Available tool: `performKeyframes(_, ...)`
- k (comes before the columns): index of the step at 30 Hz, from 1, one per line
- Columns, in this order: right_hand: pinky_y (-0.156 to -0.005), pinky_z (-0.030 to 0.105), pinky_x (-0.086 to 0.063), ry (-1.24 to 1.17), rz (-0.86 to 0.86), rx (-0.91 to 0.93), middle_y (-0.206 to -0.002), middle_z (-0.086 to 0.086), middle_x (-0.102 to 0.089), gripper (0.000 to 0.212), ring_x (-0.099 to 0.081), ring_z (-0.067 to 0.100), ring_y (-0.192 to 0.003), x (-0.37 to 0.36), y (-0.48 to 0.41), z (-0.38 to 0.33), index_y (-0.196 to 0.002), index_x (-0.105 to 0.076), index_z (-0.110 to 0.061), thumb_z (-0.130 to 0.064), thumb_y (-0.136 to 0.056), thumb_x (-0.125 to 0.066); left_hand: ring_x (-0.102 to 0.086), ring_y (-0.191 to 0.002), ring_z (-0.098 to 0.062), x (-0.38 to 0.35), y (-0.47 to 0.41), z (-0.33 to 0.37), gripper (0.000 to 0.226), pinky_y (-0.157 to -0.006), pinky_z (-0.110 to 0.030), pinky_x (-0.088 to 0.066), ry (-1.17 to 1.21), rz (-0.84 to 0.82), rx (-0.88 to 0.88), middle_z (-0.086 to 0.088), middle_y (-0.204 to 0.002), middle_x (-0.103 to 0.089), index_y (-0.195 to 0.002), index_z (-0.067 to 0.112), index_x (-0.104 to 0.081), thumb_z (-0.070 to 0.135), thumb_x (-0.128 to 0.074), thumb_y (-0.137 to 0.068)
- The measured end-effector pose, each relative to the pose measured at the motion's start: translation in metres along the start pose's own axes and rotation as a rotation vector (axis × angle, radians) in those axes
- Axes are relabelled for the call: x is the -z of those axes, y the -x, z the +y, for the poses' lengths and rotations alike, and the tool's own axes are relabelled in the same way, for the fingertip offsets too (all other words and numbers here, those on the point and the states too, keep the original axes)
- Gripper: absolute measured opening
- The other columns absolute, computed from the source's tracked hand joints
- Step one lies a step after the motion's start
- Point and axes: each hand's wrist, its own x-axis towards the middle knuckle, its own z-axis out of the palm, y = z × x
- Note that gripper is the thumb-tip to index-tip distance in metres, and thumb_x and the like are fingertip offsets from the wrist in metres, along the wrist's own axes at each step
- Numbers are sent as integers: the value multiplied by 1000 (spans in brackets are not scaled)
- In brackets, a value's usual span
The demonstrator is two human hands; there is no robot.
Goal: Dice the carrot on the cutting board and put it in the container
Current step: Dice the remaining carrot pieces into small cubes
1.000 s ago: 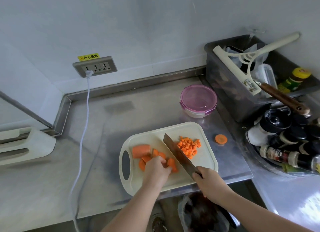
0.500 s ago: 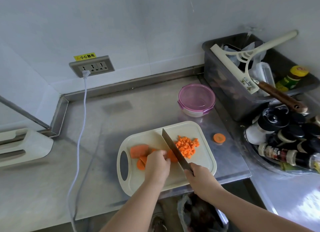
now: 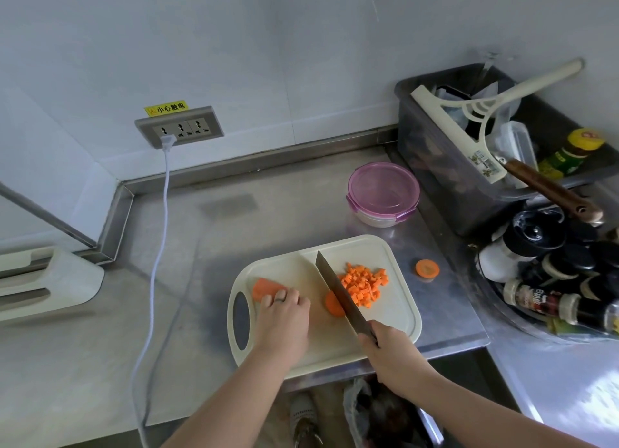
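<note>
Steel table (image 3: 100, 364), wall corner. Right hand (image 3: 390, 354) grips knife (image 3: 336, 287), blade keeping diced carrot (image 3: 365, 283) beyond it apart; left hand (image 3: 283, 317) curls over carrot chunk (image 3: 263, 287), apparently steadying it.

Container (image 3: 383, 193) behind cutting board (image 3: 395, 317); carrot slice (image 3: 427, 268) right.

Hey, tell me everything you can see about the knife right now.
The knife has a long, broad, dark grey blade that looks like steel. It lies diagonally over the cream cutting board, tip pointing toward the board's far edge, cutting edge apparently down on it. The right hand grips its handle, which is hidden. A carrot slice sits against the blade's left side; the diced carrot pile lies on its right.
</note>
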Motion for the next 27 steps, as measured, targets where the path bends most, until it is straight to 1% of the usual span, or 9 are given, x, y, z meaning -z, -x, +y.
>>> performKeyframes(2,-53,15,-38,-2,3,8,-80,-3,-52,19,-48,6,-62,1,1,0,-86,-48,-23,-29,-102,-39,-46,-116,-23,3,2,3,27,-96,-35,-34,68,7,30,-1,-126,-49,-120,18,-52,22,-46,-94)
performKeyframes(5,-50,13,-36,3,11,11,-79,-7,-50,17,-47,3,-62,1,1,0,-87,-47,-25,-27,-103,-40,-57,-110,-17,9,-6,15,36,-89,-29,-47,420,20,174,2,-127,-52,-130,21,-49,27,-53,-94)
performKeyframes(7,-51,13,-37,11,12,11,-80,-7,-50,14,-48,3,-63,1,1,0,-93,-48,-23,-27,-103,-39,-59,-111,-16,9,-12,24,42,-88,-23,-47,656,-20,261,0,-125,-59,-131,17,-51,27,-60,-92)
performKeyframes(9,-54,12,-38,29,15,20,-84,-7,-53,13,-51,3,-68,1,1,0,-96,-49,-23,-27,-103,-39,-60,-110,-17,10,-16,32,36,-84,-19,-43,792,-37,324,-3,-120,-64,-125,12,-58,24,-62,-91)
performKeyframes(12,-59,14,-41,59,16,34,-89,-7,-53,13,-54,6,-75,0,1,-1,-100,-47,-24,-27,-104,-35,-61,-107,-17,8,-17,36,28,-80,-16,-39,867,17,388,-3,-117,-67,-119,11,-63,20,-59,-93)
performKeyframes(17,-72,19,-52,86,18,49,-92,-4,-57,18,-59,9,-81,-5,2,-1,-104,-48,-23,-29,-105,-31,-61,-107,-18,2,-19,38,27,-82,-17,-38,957,63,490,-5,-115,-68,-118,9,-66,16,-59,-93)
performKeyframes(20,-80,28,-56,146,29,73,-95,-1,-60,24,-63,16,-87,-7,1,0,-114,-52,-16,-25,-104,-32,-62,-106,-19,-1,-20,37,28,-81,-17,-40,1042,61,551,-7,-115,-68,-118,8,-65,14,-61,-92)
performKeyframes(23,-76,27,-57,217,41,84,-96,-1,-62,23,-65,15,-84,-9,-1,1,-118,-52,-16,-23,-104,-35,-62,-105,-20,-4,-22,36,30,-82,-18,-41,1095,50,591,-7,-115,-68,-120,8,-65,13,-62,-91)
performKeyframes(27,-69,25,-57,253,57,82,-90,-2,-61,22,-64,13,-76,-12,-5,1,-116,-52,-18,-26,-104,-36,-65,-99,-22,-8,-25,35,29,-91,-29,-49,1171,57,620,-8,-110,-70,-117,9,-66,12,-64,-89)
